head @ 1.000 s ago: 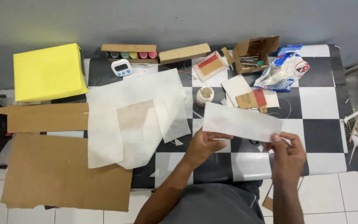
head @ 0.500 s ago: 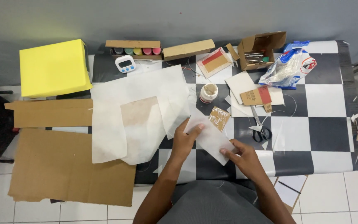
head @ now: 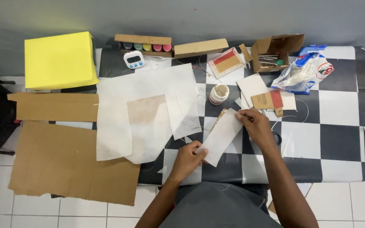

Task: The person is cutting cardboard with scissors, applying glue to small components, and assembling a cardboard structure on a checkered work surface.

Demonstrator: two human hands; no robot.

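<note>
As hands (head: 222, 141) pinch ends, paper strip (head: 221, 136) between

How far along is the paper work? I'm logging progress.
Looks done: large white sheets lie spread on the checkered table. In hand: the left hand and right hand hold a narrow white paper strip by its ends. Seemingly unused: the small white jar.

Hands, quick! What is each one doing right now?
Left hand: fingers closed on the lower end of the white paper strip.
Right hand: fingers pinching the strip's upper end.
</note>
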